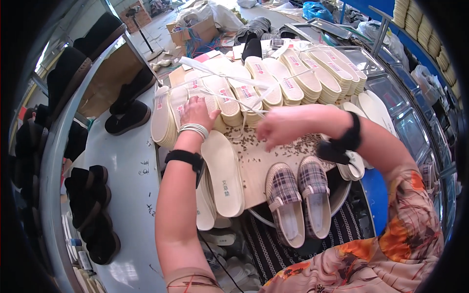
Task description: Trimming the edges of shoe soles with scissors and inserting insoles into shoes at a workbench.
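Left hand (198,116): palm down, fingers loosely spread, nothing visibly gripped; laid on the left part of a row of cream, textured, sole-shaped insoles (264,80) in piles. Right hand (278,128): well to the right of the left, fingers curled inward; grip on anything, cannot tell.

Flat, thin, white plastic-looking strap (194,64): looped loosely over the insole piles, mostly beyond both hands. Main run crosswise, from beyond the left hand to beyond the right; long axes of the insoles pointing away from the hands, hence crossed by the strap. Nearer to the strap's lower end: right hand, just beside.

Below the right hand: small brown pellets (302,146) scattered on a pale wooden board (256,180); pair of dark plaid fabric slip-on shoes (283,185), toes toward that hand. Below the left hand: smooth cream insole pile (222,171), lengthwise beside the forearm.
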Demonstrator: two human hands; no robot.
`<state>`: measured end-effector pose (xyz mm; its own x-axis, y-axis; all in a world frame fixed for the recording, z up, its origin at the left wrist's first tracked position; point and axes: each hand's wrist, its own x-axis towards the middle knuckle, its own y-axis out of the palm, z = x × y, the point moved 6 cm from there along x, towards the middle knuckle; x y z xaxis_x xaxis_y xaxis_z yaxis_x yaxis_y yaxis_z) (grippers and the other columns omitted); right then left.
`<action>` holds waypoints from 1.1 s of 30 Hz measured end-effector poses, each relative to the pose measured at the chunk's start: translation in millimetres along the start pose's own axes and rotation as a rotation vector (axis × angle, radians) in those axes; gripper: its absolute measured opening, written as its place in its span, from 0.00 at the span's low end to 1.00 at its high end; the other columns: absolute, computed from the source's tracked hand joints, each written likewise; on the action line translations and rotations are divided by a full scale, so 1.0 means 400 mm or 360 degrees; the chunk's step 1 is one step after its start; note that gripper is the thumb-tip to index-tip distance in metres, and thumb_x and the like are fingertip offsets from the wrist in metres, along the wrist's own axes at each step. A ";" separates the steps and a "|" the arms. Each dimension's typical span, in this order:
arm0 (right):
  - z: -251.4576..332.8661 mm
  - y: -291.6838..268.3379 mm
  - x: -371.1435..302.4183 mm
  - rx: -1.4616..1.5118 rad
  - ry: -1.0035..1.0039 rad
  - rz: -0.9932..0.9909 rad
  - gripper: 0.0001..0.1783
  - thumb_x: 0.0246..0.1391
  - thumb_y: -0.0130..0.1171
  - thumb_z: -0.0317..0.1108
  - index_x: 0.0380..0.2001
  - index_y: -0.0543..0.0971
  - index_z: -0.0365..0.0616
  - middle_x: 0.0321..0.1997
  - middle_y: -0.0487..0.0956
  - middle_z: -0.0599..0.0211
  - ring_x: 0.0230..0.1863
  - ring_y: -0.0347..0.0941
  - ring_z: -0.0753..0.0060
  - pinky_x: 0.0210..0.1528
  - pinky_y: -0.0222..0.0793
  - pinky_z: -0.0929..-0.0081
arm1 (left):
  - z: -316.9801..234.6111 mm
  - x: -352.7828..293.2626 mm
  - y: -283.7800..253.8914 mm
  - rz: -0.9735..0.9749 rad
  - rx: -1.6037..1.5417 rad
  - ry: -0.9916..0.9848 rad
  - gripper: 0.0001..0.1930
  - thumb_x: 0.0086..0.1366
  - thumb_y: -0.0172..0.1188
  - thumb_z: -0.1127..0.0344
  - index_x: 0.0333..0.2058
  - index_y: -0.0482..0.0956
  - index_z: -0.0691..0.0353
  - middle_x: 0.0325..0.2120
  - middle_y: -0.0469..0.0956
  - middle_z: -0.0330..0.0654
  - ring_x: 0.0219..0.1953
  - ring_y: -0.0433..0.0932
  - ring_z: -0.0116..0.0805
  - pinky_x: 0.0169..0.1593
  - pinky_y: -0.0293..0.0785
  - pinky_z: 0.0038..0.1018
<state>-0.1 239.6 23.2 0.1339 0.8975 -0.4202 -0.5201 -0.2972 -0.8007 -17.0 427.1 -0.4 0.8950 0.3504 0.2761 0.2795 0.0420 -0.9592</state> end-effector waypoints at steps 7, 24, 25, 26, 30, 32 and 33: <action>-0.111 -0.029 0.351 -0.0797 -0.0155 -0.0966 0.13 0.39 0.54 0.33 0.30 0.74 0.37 0.34 0.74 0.58 0.38 0.72 0.58 0.41 0.68 0.65 | 0.031 0.039 0.073 0.0347 0.0143 0.0016 0.25 0.51 0.59 0.49 0.39 0.73 0.66 0.40 0.72 0.51 0.43 0.72 0.46 0.48 0.67 0.35; -0.165 -0.141 0.172 -0.0331 0.0079 -0.1916 0.13 0.47 0.47 0.28 0.38 0.75 0.44 0.27 0.77 0.56 0.30 0.76 0.60 0.31 0.70 0.67 | 0.021 0.048 0.104 0.0144 0.0081 0.0018 0.14 0.54 0.50 0.62 0.33 0.75 0.67 0.35 0.73 0.52 0.39 0.74 0.47 0.44 0.71 0.36; -0.170 -0.152 0.100 -0.0207 0.0163 -0.2036 0.15 0.48 0.47 0.27 0.41 0.75 0.45 0.25 0.77 0.57 0.28 0.76 0.64 0.30 0.70 0.69 | 0.020 0.048 0.112 0.0208 0.0027 -0.0025 0.13 0.52 0.52 0.66 0.34 0.75 0.67 0.38 0.72 0.52 0.41 0.74 0.46 0.46 0.70 0.34; -0.173 -0.149 0.031 0.0154 0.0064 -0.2130 0.17 0.48 0.47 0.27 0.44 0.73 0.46 0.23 0.76 0.61 0.26 0.74 0.70 0.28 0.69 0.72 | 0.028 0.043 0.109 0.0203 0.0034 -0.0030 0.13 0.52 0.52 0.66 0.34 0.75 0.67 0.38 0.72 0.52 0.41 0.74 0.46 0.46 0.70 0.34; -0.184 -0.080 -0.225 0.1249 -0.0001 -0.2096 0.21 0.48 0.47 0.27 0.49 0.70 0.44 0.21 0.73 0.67 0.22 0.68 0.82 0.26 0.68 0.81 | 0.069 0.035 0.100 0.0252 0.0175 -0.0017 0.13 0.50 0.54 0.71 0.37 0.74 0.66 0.42 0.70 0.50 0.46 0.71 0.45 0.48 0.69 0.35; -0.205 -0.050 -0.322 0.1399 -0.0013 -0.2094 0.21 0.49 0.47 0.26 0.50 0.69 0.45 0.23 0.73 0.71 0.23 0.67 0.86 0.25 0.67 0.84 | 0.054 0.038 0.092 0.0300 0.0168 -0.0042 0.14 0.49 0.54 0.72 0.38 0.73 0.65 0.43 0.69 0.49 0.48 0.69 0.45 0.50 0.68 0.35; -0.208 -0.030 -0.358 0.1430 0.0057 -0.2052 0.21 0.49 0.47 0.26 0.50 0.69 0.46 0.25 0.73 0.70 0.23 0.67 0.86 0.25 0.67 0.85 | 0.039 0.034 0.088 0.0327 0.0175 -0.0050 0.16 0.50 0.54 0.72 0.40 0.72 0.64 0.44 0.68 0.48 0.49 0.68 0.44 0.51 0.67 0.35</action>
<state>57.1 87.5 57.7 0.8787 0.3720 0.2993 -0.3544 0.9282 -0.1133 -0.6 447.8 -31.3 0.9174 0.3910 0.0740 0.0515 0.0679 -0.9964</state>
